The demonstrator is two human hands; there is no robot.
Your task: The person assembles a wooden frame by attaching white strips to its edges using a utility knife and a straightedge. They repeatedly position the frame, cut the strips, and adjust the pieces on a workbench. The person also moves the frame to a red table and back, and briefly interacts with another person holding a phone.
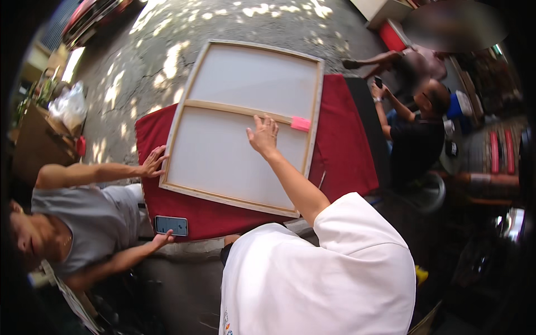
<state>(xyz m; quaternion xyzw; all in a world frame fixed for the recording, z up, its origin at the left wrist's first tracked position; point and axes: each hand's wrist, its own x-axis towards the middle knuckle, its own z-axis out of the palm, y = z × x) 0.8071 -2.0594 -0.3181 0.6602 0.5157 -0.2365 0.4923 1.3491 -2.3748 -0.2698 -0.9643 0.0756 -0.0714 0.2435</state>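
Observation:
A large stretched canvas lies face down on a red cloth, its wooden frame and middle crossbar showing. My right hand reaches over the back of it, fingers spread at the crossbar and holding nothing. Just right of the fingers, a pink note is stuck where the crossbar meets the side bar. A bit of my left arm shows beside my white shirt, but the left hand is out of sight. At the left edge of the frame rests a co-worker's hand.
The co-worker in a grey sleeveless top holds a phone over the cloth's near left edge. Right of the table sits a person in black with another phone. A red car stands far left.

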